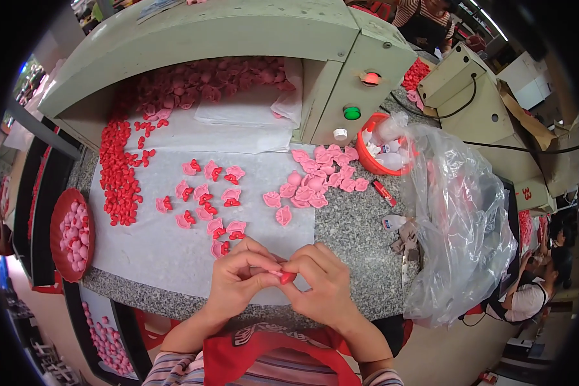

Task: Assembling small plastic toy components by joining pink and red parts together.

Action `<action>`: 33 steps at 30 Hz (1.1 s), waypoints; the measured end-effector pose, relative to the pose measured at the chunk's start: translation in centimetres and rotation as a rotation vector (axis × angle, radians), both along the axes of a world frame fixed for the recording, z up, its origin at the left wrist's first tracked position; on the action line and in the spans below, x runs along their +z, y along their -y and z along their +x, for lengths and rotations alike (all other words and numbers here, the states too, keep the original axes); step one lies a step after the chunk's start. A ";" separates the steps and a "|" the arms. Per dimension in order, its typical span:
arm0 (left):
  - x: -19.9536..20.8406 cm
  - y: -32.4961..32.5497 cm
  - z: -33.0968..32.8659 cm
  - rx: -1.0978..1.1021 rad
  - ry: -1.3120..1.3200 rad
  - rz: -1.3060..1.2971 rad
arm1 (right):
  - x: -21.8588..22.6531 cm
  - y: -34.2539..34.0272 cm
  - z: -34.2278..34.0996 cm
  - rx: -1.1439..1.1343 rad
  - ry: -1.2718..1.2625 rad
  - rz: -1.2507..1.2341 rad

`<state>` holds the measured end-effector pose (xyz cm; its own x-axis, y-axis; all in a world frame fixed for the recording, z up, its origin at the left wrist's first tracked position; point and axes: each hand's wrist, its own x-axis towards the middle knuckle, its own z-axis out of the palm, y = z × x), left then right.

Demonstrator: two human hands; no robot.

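Note:
My left hand (241, 275) and my right hand (320, 280) meet over the front edge of the white sheet (167, 257), fingertips pinched together. Between them is a small glossy red piece (289, 278), gripped by my right fingers. A bit of pink shows at my left fingertips, mostly hidden. Just beyond my hands lie several pink leaf-edged pieces (236, 227), each with a red two-lobed piece against it. Loose pink pieces (315, 182) are heaped to the right, and many loose red two-lobed pieces (118, 180) spread along the left.
A pale green machine (206, 38) with a low opening spans the back, pink pieces inside. At left stands a red basket (56, 248) of pink pieces. On the right are an orange tub (370, 157), a small bottle (394, 222), a red tube (385, 192) and a large clear bag (460, 231).

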<state>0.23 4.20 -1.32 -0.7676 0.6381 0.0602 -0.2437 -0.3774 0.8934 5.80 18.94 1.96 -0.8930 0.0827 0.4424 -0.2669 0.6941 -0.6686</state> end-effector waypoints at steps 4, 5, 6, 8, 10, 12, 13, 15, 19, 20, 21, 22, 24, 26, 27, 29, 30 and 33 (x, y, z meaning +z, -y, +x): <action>-0.3 -0.8 0.3 0.072 -0.014 -0.006 | -0.8 -0.4 -0.2 -0.004 -0.037 -0.022; -0.6 -0.9 0.3 0.069 -0.014 -0.009 | -1.1 -0.5 -0.1 -0.006 -0.035 -0.037; -1.0 -0.9 0.3 0.067 -0.007 -0.013 | -1.3 -0.5 -0.1 -0.007 -0.034 -0.052; -1.7 -0.9 0.4 0.063 0.000 -0.018 | -1.5 -0.5 0.0 -0.018 -0.034 -0.050; -2.3 -0.9 0.5 0.035 0.037 0.006 | -1.7 -0.4 0.2 -0.032 -0.035 -0.048; -2.7 -1.2 0.4 0.002 0.127 0.036 | -1.7 -0.4 0.5 -0.084 0.002 -0.021; -2.8 -1.4 0.3 -0.028 0.218 0.066 | -1.9 -0.4 0.6 -0.096 0.002 -0.018; -2.3 -1.8 0.4 -0.053 0.429 0.095 | -2.5 -0.5 0.7 -0.197 -0.061 0.068; -2.6 -2.2 0.3 -0.093 0.712 0.184 | -3.0 -0.1 1.1 -0.274 -0.057 0.143; -2.5 -2.4 0.3 -0.116 0.745 0.217 | -3.1 0.0 1.3 -0.277 -0.057 0.125; -2.4 -2.6 0.2 -0.136 0.745 0.216 | -3.2 -0.1 1.5 -0.270 -0.060 0.102; -2.3 -2.9 0.2 -0.118 0.725 0.165 | -3.4 -0.3 1.8 -0.287 -0.062 0.108; -2.4 -3.0 0.2 -0.100 0.698 0.115 | -3.6 -0.4 2.2 -0.276 -0.061 0.065; -2.8 -3.1 0.2 -0.154 0.721 0.078 | -3.4 -0.7 2.6 -0.266 -0.054 0.048; -2.6 -3.0 0.2 -0.146 0.719 0.078 | -3.4 -0.9 2.8 -0.249 -0.038 0.026; -2.0 -2.8 0.0 -0.142 0.773 0.122 | -3.2 -2.1 3.3 -0.342 -0.081 0.032; -2.2 -2.5 -0.1 -0.127 0.774 0.122 | -3.2 -2.8 3.6 -0.442 -0.118 0.037; -1.8 -1.6 -0.4 -0.136 0.773 0.225 | -5.2 -7.3 4.1 -0.892 -0.195 -0.122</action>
